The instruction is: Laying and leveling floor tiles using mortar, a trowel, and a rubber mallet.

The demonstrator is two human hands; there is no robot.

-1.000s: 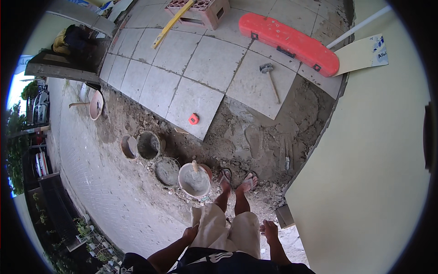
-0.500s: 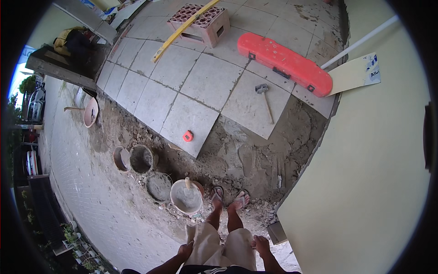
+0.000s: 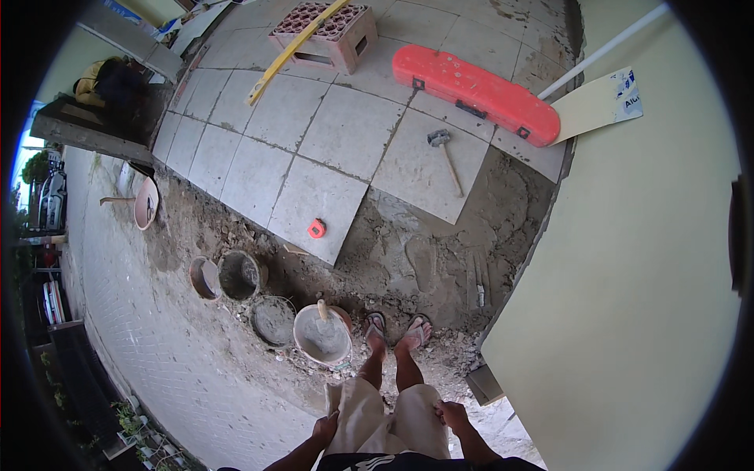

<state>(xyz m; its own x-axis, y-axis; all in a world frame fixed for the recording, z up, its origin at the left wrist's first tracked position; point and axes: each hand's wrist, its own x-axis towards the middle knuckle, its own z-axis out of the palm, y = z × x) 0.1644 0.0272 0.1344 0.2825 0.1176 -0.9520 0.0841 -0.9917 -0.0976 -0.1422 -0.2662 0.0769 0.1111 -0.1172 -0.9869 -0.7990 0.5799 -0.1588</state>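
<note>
My left hand (image 3: 325,429) is closed on the cloth of my beige shorts (image 3: 357,412) at the left thigh. On the other side my right hand (image 3: 452,415) pinches the shorts at the right thigh. Both feet, in flip-flops, stand on rough mortar and rubble. Just left of them is a bucket of grey mix (image 3: 323,334) with a wooden handle sticking out. Farther off, a red tape measure (image 3: 316,228) lies on the corner of a tile, and a mallet (image 3: 445,157) with a wooden handle rests on another tile.
A bucket of wet mix (image 3: 272,320) and a dark bucket (image 3: 242,275) stand at left. A long red case (image 3: 477,93) lies by the wall (image 3: 620,275). A yellow level (image 3: 290,56) leans on a crate (image 3: 345,47). A person (image 3: 110,82) crouches far left.
The view has shifted slightly, so the tiles and tools sit a little farther left and higher. Both hands keep their hold on the shorts.
</note>
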